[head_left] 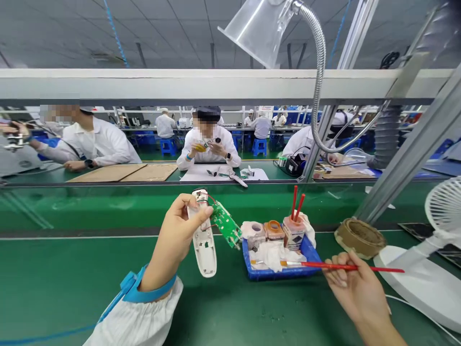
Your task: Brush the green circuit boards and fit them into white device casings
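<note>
My left hand (pixel 180 230), with a blue wrist strap around the wrist, grips a white plastic housing half (pixel 204 252) held upright above the bench. A green circuit board (pixel 226 223) hangs from it on thin red wires, tilted to the right. In my right hand (pixel 355 283) is a slim red-handled paintbrush (pixel 317 265), pinched between thumb and fingers. Its bristle end reaches left over a blue tray (pixel 264 275). Crumpled white tissue (pixel 273 254) and several small stained bottles stand in that tray, and two red sticks (pixel 297 207) rise from one bottle.
A roll of brown tape (pixel 360 238) and a white fan (pixel 428 269) stand at the right. A lamp with a flexible metal neck (pixel 319 62) hangs overhead. Beyond the green ledge, a person in white (pixel 209 149) handles parts, with white pieces (pixel 230 174) on a mat.
</note>
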Motion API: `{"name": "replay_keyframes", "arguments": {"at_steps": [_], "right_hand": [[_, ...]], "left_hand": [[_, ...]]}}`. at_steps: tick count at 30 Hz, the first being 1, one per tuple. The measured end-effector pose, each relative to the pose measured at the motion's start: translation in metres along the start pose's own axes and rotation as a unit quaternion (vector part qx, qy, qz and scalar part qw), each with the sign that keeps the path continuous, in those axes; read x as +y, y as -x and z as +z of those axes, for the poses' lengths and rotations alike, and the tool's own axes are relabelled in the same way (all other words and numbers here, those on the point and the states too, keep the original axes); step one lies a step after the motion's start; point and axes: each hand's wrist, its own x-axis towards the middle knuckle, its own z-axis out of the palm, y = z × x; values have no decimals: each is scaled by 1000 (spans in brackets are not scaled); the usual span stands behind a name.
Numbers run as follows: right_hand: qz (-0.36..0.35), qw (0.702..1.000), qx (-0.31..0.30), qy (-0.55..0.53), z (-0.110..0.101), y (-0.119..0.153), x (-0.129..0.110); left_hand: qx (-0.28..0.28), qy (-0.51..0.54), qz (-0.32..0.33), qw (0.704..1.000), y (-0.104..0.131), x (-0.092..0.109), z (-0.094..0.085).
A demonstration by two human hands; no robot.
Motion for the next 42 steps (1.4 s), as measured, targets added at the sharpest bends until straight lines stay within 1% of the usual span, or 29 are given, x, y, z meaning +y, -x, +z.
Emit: {"name": "replay_keyframes", "arguments": {"at_steps": [4,9,13,17,22,29,42], "right_hand": [[-4,1000,-7,15,-2,-1,1],[-13,999,-17,33,1,0,2],[-16,999,-25,42,3,-2,3],[-16,998,-32,44,2,-2,3],[-15,998,-34,44,1,-2,2],[-12,998,-31,47,3,-2,2],[-13,998,-30,45,4,0,0]], "left_hand": [[-28,-60,-19,998,25,17,6],[-40,-120,-3,992,36,21,8],[-49,-142,0,989,36,20,8],[-61,-141,1,988,36,20,8],[-60,-150,-3,987,35,21,9],[-64,-132,-17,989,34,20,10],[-61,-132,-4,989,32,19,9]]}}
